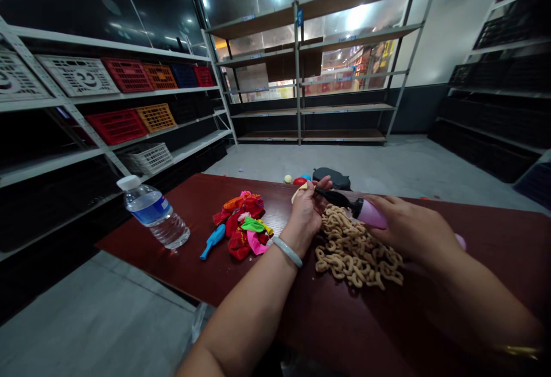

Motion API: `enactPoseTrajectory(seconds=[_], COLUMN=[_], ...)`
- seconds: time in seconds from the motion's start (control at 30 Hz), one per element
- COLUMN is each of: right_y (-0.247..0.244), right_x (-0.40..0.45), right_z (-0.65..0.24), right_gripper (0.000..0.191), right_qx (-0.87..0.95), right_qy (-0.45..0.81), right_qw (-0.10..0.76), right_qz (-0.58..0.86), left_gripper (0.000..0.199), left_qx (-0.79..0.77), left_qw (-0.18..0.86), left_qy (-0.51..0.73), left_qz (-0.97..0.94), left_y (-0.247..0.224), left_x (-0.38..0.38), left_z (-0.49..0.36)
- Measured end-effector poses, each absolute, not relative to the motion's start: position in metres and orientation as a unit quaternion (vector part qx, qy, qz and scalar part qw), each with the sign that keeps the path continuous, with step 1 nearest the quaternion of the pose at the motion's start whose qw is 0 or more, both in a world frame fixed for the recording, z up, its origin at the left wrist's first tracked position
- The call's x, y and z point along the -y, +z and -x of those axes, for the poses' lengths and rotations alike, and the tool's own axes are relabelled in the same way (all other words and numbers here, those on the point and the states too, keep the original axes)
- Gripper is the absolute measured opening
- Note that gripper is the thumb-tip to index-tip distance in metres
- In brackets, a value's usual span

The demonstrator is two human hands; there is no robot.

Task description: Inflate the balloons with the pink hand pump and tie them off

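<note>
Tall metal shelving [297, 78] stands across the back of the room, its boards mostly bare, with bright lights glaring in the glass behind it. Along the upper left of the frame, another rack [86, 100] carries plastic crates: a white crate [77, 74], a red crate [128, 74] and more in orange and blue. Dark wood-toned and glossy, the table [258, 319] fills the lower middle.

Both hands work just right of centre, near the far edge. I see the right hand [404, 225] wrapped around a purple pump [372, 214], whose black nozzle [338, 198] points left. At its tip, the left hand [307, 208], palm turned up, pinches a limp, pale yellow balloon [300, 193] between thumb and fingers. Whether the nozzle sits inside the balloon's neck, I can't tell from this side. A pale bangle [287, 251] circles the left wrist.

Under the pump lies a heap of tan, curled pieces [357, 251]. Left of the forearm sits a bright pile of flat balloons [245, 225], red, green, pink and blue, and farther left a water bottle [152, 213] stands capped. Beyond the table, a dark bag [332, 178] rests on the grey floor [267, 159].
</note>
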State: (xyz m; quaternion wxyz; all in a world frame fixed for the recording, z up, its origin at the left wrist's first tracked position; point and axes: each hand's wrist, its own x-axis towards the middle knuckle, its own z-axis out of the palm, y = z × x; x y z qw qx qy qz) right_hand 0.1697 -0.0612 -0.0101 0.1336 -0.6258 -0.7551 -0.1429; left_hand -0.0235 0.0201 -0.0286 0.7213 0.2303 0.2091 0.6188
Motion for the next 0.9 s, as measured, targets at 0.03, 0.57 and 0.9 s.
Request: enactPoseTrajectory(seconds=[0.03, 0.57, 0.9], right_y=[-0.01, -0.015, -0.001], right_x=[0.061, 0.05, 0.054], right_z=[-0.17, -0.174, -0.177], right_gripper=[0.055, 0.058, 0.058], right_qx=[0.757, 0.764, 0.768], right_qy=[-0.142, -0.012, 0.052], right_qw=[0.135, 0.182, 0.226], right_qz=[0.623, 0.62, 0.597], left_gripper=[0.016, 0.026, 0.047], left_qx=[-0.203, -0.232, -0.232], left_qw=[0.721, 0.708, 0.655], left_qy=[0.619, 0.601, 0.616], left_qz=[-0.235, -0.289, -0.371], left_y=[-0.028, -0.032, -0.022], left_x=[-0.019, -0.001, -0.006], left_z=[0.022, 0.009, 0.022])
